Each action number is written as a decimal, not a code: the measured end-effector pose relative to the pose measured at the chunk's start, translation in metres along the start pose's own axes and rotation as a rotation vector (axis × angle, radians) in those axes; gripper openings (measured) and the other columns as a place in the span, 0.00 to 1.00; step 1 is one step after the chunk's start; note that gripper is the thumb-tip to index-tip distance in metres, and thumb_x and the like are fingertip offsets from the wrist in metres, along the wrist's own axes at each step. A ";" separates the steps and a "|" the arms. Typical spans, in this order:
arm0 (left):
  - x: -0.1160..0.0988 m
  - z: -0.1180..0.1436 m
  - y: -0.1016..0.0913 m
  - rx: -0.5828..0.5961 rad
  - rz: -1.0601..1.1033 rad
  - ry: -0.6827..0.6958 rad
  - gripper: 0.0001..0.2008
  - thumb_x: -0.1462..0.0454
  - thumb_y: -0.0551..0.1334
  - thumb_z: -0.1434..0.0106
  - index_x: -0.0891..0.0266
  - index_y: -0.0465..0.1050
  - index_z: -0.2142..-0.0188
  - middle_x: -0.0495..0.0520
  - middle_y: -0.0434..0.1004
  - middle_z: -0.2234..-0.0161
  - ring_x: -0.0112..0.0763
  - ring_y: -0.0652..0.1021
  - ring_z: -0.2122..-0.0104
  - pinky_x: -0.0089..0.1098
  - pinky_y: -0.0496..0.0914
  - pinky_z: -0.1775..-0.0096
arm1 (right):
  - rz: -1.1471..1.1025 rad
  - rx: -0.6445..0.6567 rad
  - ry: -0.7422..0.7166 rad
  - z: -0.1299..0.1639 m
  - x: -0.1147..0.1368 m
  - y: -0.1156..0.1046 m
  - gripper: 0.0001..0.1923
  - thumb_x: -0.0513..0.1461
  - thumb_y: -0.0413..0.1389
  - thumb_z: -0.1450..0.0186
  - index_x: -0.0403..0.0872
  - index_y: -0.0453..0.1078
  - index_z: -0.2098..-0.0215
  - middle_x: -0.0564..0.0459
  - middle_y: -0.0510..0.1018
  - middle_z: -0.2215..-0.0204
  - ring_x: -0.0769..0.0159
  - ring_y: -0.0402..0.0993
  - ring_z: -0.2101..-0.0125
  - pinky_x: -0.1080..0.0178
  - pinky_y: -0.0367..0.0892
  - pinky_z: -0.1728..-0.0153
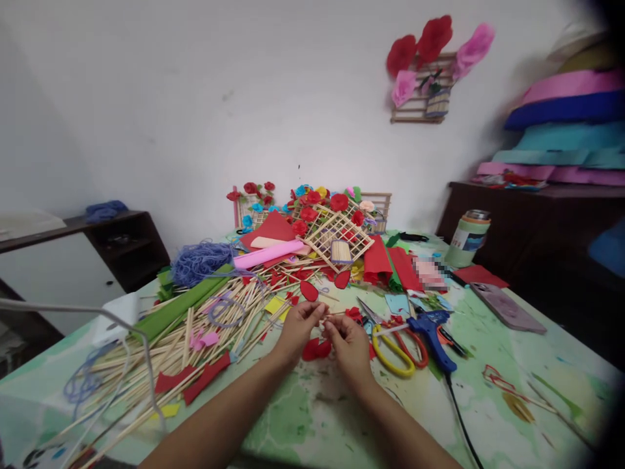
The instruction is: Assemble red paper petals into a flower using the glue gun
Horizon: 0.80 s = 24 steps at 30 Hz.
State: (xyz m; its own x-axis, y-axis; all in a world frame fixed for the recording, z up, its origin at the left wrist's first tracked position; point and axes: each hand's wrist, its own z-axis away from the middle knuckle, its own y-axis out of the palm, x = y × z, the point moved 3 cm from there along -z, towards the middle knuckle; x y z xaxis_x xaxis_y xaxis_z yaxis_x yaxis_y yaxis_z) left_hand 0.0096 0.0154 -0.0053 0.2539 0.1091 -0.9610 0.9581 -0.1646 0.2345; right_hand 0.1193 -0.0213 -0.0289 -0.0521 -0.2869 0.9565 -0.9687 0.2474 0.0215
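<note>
Beyond the hands I see a plain white wall (195,98) with a paper-flower frame (427,71) hung up to their right. Left of them stands a dark shelf (122,238); right, a dark cabinet (537,215) stacked with coloured foam sheets (571,124).

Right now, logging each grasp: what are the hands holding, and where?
Both hands, left hand and right hand, pinch a thin wooden stick between fingertips, one near each end.

No readable text, brand, number or sign anywhere. Label on the can (467,238) near the far right edge of the tabletop (508,391) too small and blurred to read. Small patch beside the red paper (385,260) pixelated, nothing legible.
</note>
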 end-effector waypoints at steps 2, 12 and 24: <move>0.002 -0.002 -0.002 -0.033 -0.016 0.020 0.14 0.56 0.70 0.52 0.67 0.78 0.71 0.53 0.76 0.76 0.26 0.71 0.76 0.26 0.64 0.71 | 0.008 0.022 0.017 0.000 -0.005 0.001 0.12 0.46 0.56 0.42 0.46 0.73 0.69 0.50 0.79 0.77 0.61 0.73 0.76 0.60 0.68 0.72; 0.002 -0.013 -0.015 -0.111 -0.027 0.039 0.16 0.54 0.68 0.51 0.66 0.77 0.72 0.50 0.74 0.77 0.23 0.68 0.78 0.25 0.62 0.72 | 0.196 -0.271 -0.169 -0.004 0.021 -0.024 0.12 0.45 0.56 0.41 0.45 0.75 0.72 0.48 0.78 0.70 0.60 0.71 0.65 0.58 0.65 0.59; 0.000 -0.007 -0.004 0.032 -0.068 0.057 0.15 0.54 0.67 0.50 0.67 0.77 0.75 0.52 0.76 0.77 0.26 0.71 0.77 0.27 0.65 0.71 | 0.053 0.174 0.069 0.013 0.003 0.016 0.09 0.42 0.53 0.46 0.45 0.70 0.77 0.53 0.74 0.83 0.66 0.68 0.80 0.65 0.62 0.77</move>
State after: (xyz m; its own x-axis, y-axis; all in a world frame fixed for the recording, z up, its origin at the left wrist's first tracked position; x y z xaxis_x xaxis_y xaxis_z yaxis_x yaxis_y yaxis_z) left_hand 0.0066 0.0233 -0.0051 0.1961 0.1767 -0.9645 0.9690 -0.1860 0.1629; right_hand 0.1001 -0.0304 -0.0292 -0.0929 -0.2124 0.9728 -0.9927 0.0950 -0.0740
